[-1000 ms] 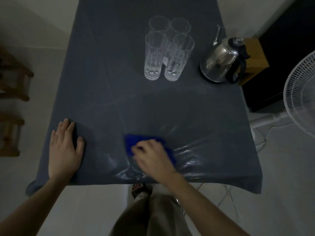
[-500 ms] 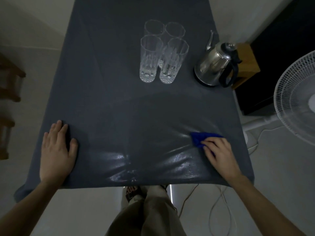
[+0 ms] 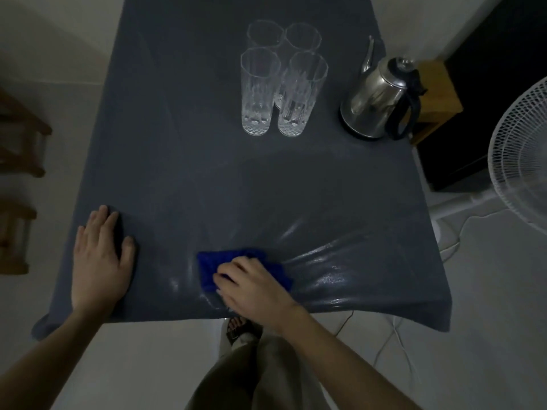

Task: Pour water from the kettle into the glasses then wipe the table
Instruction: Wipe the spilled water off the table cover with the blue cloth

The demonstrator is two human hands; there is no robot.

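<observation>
Near the table's front edge, the right hand pressed flat on the blue cloth; the left hand lay spread flat well apart to its left.

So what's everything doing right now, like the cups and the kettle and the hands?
Glasses: four, upright, grouped together; fill unclear.
Kettle: upright, lid on.
Blue cloth: pressed on table.
Right hand: on the cloth.
Left hand: flat, open, on table.
Fan: cannot tell if spinning.
</observation>
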